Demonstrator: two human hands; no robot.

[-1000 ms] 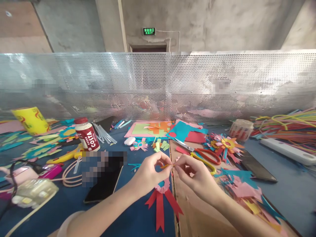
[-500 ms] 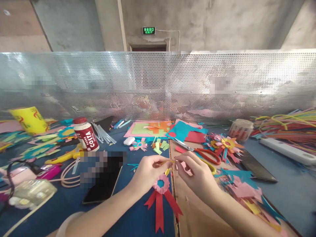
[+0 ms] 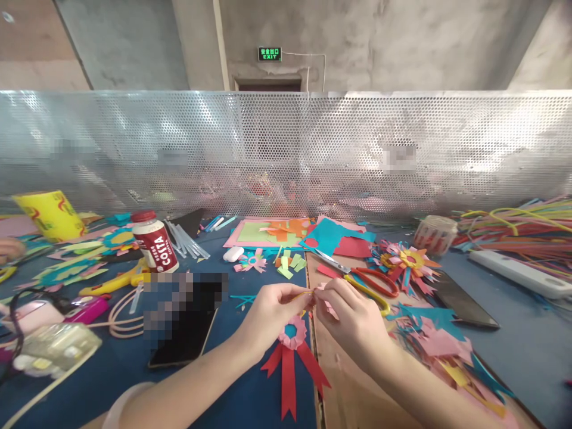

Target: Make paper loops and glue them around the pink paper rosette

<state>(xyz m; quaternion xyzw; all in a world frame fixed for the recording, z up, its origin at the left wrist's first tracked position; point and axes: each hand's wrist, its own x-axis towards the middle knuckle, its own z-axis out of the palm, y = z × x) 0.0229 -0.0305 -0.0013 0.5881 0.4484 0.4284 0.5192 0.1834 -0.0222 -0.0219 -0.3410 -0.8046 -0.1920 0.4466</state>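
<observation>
My left hand [image 3: 270, 310] pinches a thin yellow-orange paper strip [image 3: 305, 292] between thumb and fingertips. Against the strip's right end, the fingers of my right hand [image 3: 351, 307] are closed, and the very tips hide part of it. Just below both hands lies a paper rosette [image 3: 292, 333] with a pleated pink ring, a blue centre and red ribbon tails [image 3: 289, 381]. Scissors [image 3: 357, 277] with red and yellow handles rest beyond my right hand. Light green paper pieces [image 3: 290, 266] lie beyond my left.
A dark phone [image 3: 190, 333], a yellow glue gun [image 3: 114, 280] and a Costa bottle [image 3: 156, 244] are at left. Paper scraps [image 3: 442, 339] and a finished layered flower [image 3: 409, 262] lie right. A perforated metal screen [image 3: 277, 149] closes the back. Another person's hand [image 3: 11, 250] shows far left.
My right hand's fingers have curled in more tightly at the strip's end. My left hand barely moves. Another person's hand has come into view at the far left.
</observation>
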